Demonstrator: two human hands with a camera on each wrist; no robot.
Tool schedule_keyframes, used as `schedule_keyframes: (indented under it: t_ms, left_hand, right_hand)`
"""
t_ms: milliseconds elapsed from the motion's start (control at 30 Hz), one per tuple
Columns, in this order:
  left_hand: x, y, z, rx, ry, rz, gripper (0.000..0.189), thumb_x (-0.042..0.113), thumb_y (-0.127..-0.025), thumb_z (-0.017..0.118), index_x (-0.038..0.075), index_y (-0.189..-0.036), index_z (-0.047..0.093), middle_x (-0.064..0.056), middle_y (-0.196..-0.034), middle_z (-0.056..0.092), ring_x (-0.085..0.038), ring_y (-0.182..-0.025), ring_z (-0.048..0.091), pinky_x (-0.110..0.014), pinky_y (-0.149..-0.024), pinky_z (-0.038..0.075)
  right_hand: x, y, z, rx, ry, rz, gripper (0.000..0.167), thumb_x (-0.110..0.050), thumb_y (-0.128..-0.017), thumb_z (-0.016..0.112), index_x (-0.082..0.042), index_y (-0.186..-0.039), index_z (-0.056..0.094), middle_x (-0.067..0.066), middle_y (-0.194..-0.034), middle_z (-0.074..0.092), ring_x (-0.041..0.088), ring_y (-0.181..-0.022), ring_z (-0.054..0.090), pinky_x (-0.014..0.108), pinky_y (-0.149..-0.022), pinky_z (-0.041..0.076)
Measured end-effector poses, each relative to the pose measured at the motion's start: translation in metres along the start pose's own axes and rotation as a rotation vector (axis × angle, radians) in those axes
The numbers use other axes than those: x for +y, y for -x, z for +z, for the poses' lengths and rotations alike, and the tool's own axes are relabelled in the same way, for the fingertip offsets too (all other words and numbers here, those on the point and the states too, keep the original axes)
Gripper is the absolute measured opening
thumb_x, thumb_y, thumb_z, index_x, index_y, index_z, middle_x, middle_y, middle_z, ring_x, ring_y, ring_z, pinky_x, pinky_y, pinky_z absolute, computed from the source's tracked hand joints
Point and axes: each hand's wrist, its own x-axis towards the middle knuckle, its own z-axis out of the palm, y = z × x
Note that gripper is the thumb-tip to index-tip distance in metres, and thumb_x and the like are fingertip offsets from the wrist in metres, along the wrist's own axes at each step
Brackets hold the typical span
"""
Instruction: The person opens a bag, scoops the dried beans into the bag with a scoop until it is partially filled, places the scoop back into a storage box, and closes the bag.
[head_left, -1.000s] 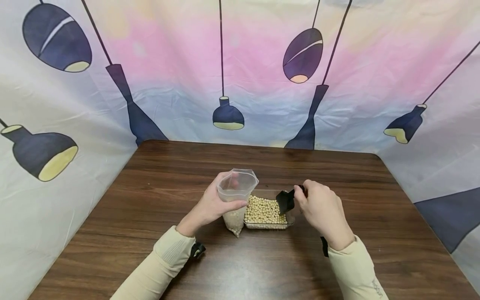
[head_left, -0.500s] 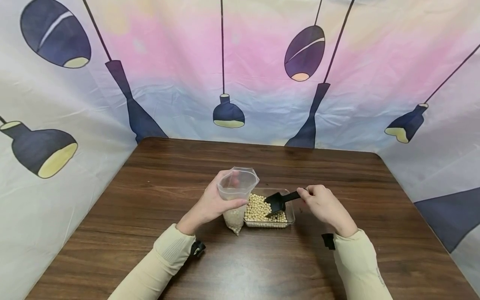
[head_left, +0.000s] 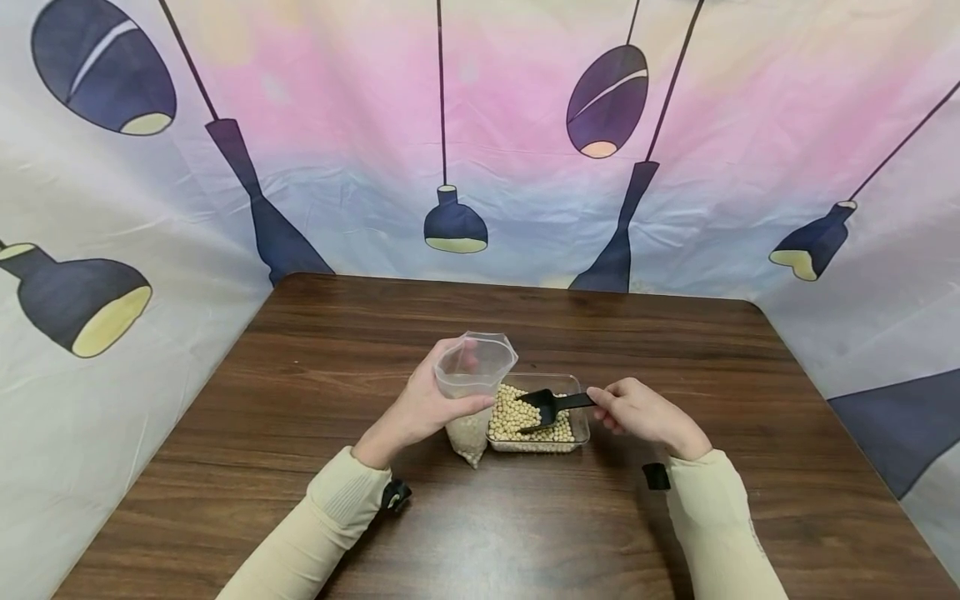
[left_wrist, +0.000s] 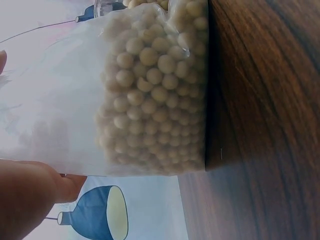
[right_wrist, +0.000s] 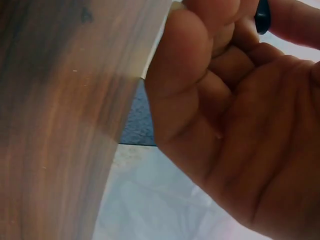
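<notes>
In the head view my left hand [head_left: 420,410] grips a clear plastic bag [head_left: 469,435] near its top, thumb in front, and the bag's mouth gapes wide. Pale round soybeans [left_wrist: 150,90] fill the bag's lower part in the left wrist view. My right hand [head_left: 647,413] pinches the handle of a black scoop [head_left: 550,406]. The scoop's blade lies among the soybeans in a clear rectangular dish [head_left: 582,435], just right of the bag. Only the tip of the scoop handle [right_wrist: 262,18] appears in the right wrist view, beside curled fingers [right_wrist: 182,55].
Dish and bag stand on a dark wood-grain table [head_left: 360,333]. Behind it hangs a cloth backdrop [head_left: 360,158] printed with lamps. A black strap piece [head_left: 395,496] shows at the left wrist, another black piece [head_left: 656,477] at the right.
The scoop has swung from steep at the dish's right side to nearly level, its blade moving left into the soybeans. My right hand has lowered. The left hand and bag stay nearly still.
</notes>
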Motion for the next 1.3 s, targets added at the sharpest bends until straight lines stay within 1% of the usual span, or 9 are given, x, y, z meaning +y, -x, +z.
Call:
schedule_keyframes:
  t_ms: [100, 233, 367, 467, 667, 867, 1033, 1167, 1300]
  left_hand:
    - [0.0, 0.0, 0.0, 0.003, -0.001, -0.002, 0.069, 0.009, -0.075, 0.085, 0.011, -0.133, 0.048, -0.015, -0.118, 0.057, -0.028, -0.107, 0.058, -0.041, -0.09, 0.049]
    - [0.001, -0.002, -0.001, 0.005, -0.006, -0.002, 0.07, 0.009, -0.074, 0.085, 0.011, -0.133, 0.048, -0.014, -0.118, 0.057, -0.028, -0.107, 0.057, -0.043, -0.089, 0.048]
    - [0.002, -0.002, -0.001, 0.003, -0.005, -0.002, 0.071, 0.009, -0.074, 0.085, 0.013, -0.134, 0.047, -0.013, -0.118, 0.057, -0.028, -0.108, 0.057, -0.045, -0.09, 0.048]
    - [0.003, -0.003, -0.001, 0.002, -0.004, -0.004, 0.072, 0.009, -0.074, 0.085, 0.013, -0.134, 0.047, -0.013, -0.119, 0.057, -0.028, -0.108, 0.057, -0.045, -0.09, 0.048]
    - [0.002, -0.003, 0.0, 0.001, 0.001, 0.0, 0.071, 0.008, -0.074, 0.085, 0.012, -0.134, 0.047, -0.014, -0.118, 0.056, -0.028, -0.107, 0.056, -0.044, -0.089, 0.048]
    - [0.0, -0.003, 0.0, 0.002, 0.013, -0.002, 0.072, 0.006, -0.074, 0.085, 0.011, -0.134, 0.047, -0.015, -0.118, 0.056, -0.028, -0.107, 0.056, -0.045, -0.089, 0.048]
    - [0.0, -0.002, 0.0, 0.003, 0.008, -0.005, 0.072, 0.006, -0.073, 0.085, 0.011, -0.134, 0.047, -0.014, -0.117, 0.056, -0.027, -0.106, 0.056, -0.046, -0.089, 0.048]
    - [0.0, -0.002, 0.0, 0.003, 0.006, -0.008, 0.072, 0.007, -0.073, 0.085, 0.012, -0.134, 0.047, -0.014, -0.118, 0.056, -0.027, -0.106, 0.056, -0.045, -0.089, 0.048]
    - [0.0, -0.001, 0.0, 0.002, 0.005, -0.013, 0.073, 0.007, -0.073, 0.085, 0.012, -0.135, 0.047, -0.014, -0.118, 0.056, -0.028, -0.107, 0.056, -0.045, -0.089, 0.048]
  right_hand:
    - [0.005, -0.005, 0.002, -0.027, -0.039, 0.006, 0.044, -0.027, -0.105, 0.043, 0.005, -0.081, 0.062, 0.004, -0.067, 0.054, 0.015, -0.059, 0.05, 0.031, -0.058, 0.047]
    - [0.01, -0.012, 0.003, -0.055, -0.14, 0.007, 0.042, -0.026, -0.105, 0.042, 0.004, -0.081, 0.059, 0.004, -0.067, 0.051, 0.015, -0.059, 0.046, 0.03, -0.056, 0.043]
    - [0.017, -0.016, 0.002, -0.07, -0.262, 0.001, 0.036, -0.024, -0.106, 0.041, 0.0, -0.083, 0.055, 0.005, -0.072, 0.05, 0.016, -0.062, 0.046, 0.032, -0.061, 0.044]
    - [0.023, -0.018, -0.001, -0.078, -0.327, 0.009, 0.033, -0.024, -0.105, 0.042, -0.001, -0.086, 0.054, 0.004, -0.074, 0.05, 0.016, -0.064, 0.047, 0.034, -0.065, 0.047]
    - [0.033, -0.02, -0.005, -0.069, -0.385, 0.033, 0.033, -0.025, -0.105, 0.041, 0.001, -0.088, 0.053, 0.004, -0.076, 0.05, 0.017, -0.065, 0.048, 0.036, -0.068, 0.047]
    - [0.043, -0.019, -0.012, -0.076, -0.458, 0.043, 0.031, -0.024, -0.106, 0.04, -0.002, -0.088, 0.054, 0.003, -0.076, 0.05, 0.015, -0.065, 0.048, 0.034, -0.068, 0.048]
    - [0.049, -0.015, -0.018, -0.069, -0.519, 0.034, 0.031, -0.027, -0.106, 0.039, -0.003, -0.092, 0.054, 0.003, -0.08, 0.051, 0.015, -0.068, 0.048, 0.033, -0.069, 0.047]
    - [0.052, -0.011, -0.024, -0.053, -0.592, 0.017, 0.031, -0.029, -0.106, 0.04, -0.003, -0.094, 0.053, 0.002, -0.082, 0.051, 0.014, -0.069, 0.048, 0.031, -0.07, 0.047]
    - [0.052, -0.008, -0.028, -0.052, -0.685, -0.001, 0.03, -0.029, -0.106, 0.041, -0.006, -0.092, 0.054, 0.0, -0.08, 0.053, 0.013, -0.067, 0.049, 0.031, -0.071, 0.047]
